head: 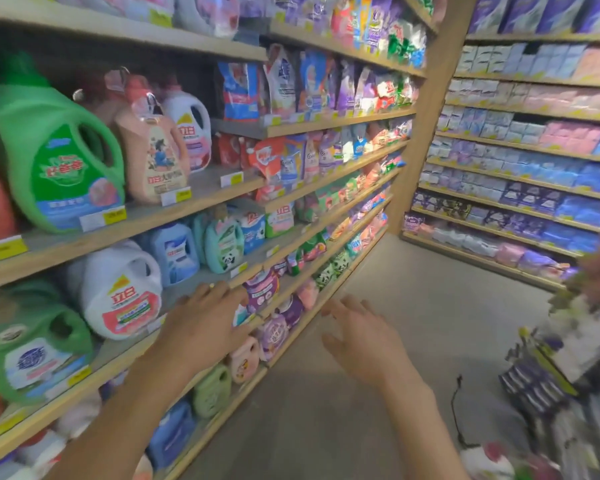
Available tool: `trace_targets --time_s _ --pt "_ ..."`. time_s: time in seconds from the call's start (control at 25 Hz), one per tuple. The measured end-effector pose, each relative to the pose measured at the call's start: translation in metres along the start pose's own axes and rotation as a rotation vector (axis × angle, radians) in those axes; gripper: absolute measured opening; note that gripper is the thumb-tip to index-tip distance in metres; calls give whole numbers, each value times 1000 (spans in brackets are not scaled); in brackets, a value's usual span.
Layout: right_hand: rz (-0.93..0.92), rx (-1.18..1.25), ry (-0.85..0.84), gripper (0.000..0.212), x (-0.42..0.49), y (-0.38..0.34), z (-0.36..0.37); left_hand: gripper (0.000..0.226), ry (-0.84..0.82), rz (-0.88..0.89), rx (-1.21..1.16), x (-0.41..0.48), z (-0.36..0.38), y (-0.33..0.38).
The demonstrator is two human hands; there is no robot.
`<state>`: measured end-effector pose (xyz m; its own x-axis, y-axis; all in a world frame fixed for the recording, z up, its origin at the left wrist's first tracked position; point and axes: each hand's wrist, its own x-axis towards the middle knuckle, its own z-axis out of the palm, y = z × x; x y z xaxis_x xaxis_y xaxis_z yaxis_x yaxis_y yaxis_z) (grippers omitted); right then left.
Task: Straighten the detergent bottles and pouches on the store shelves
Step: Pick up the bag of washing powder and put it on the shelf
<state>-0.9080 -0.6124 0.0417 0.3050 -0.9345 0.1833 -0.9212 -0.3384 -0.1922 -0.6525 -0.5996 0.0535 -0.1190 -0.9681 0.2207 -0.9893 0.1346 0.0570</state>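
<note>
My left hand (205,320) hovers spread and empty over the shelf edge (118,363), purple pouches (262,292) just past its fingertips, right hand (357,337) open alongside — I'd square them flat-palmed, labels outward

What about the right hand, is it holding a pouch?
No, the right hand is empty, with its fingers spread in open air.

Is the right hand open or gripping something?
Open: the right hand shows spread fingers in mid-air and holds nothing.
</note>
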Motion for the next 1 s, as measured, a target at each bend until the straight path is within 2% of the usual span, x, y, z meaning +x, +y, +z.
trace_targets --time_s 0.32,0.56,0.84,1.0 --pt "37 -65 -7 37 138 153 3 46 1 1 58 198 65 46" --pt "38 -80 26 37 245 279 1 45 -40 0 107 342 102 106" --pt "-141 -36 -9 37 391 427 4 38 -81 -146 146 482 148 191" --pt "-289 6 3 37 484 487 -7 33 -15 -252 147 563 152 225"
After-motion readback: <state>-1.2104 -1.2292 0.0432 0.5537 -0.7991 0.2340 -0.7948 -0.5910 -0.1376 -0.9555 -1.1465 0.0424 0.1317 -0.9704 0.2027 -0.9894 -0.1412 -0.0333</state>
